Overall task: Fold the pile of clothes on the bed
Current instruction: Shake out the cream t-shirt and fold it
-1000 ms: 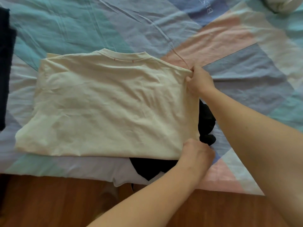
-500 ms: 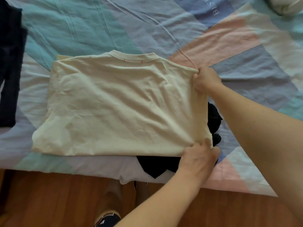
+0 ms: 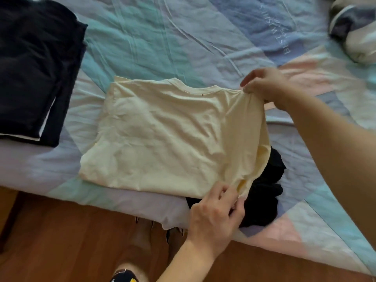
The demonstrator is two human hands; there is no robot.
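Observation:
A cream T-shirt (image 3: 168,137) lies partly folded on the bed (image 3: 154,37), collar toward the far side. My right hand (image 3: 264,86) pinches its far right corner and holds it lifted off the cover. My left hand (image 3: 215,216) pinches the near right corner at the bed's front edge. The shirt's right edge hangs raised between both hands. Under that edge a crumpled black garment (image 3: 266,192) lies on the bed, partly hidden by the shirt.
A folded dark garment (image 3: 34,66) lies at the far left of the bed. A bundled grey and white cloth (image 3: 354,27) sits at the far right corner. Wooden floor (image 3: 71,241) runs along the near edge, with my legs below.
Both hands have lifted the shirt's right edge off the bed; it lay flat before. The view has shifted, showing more of the dark garment at left.

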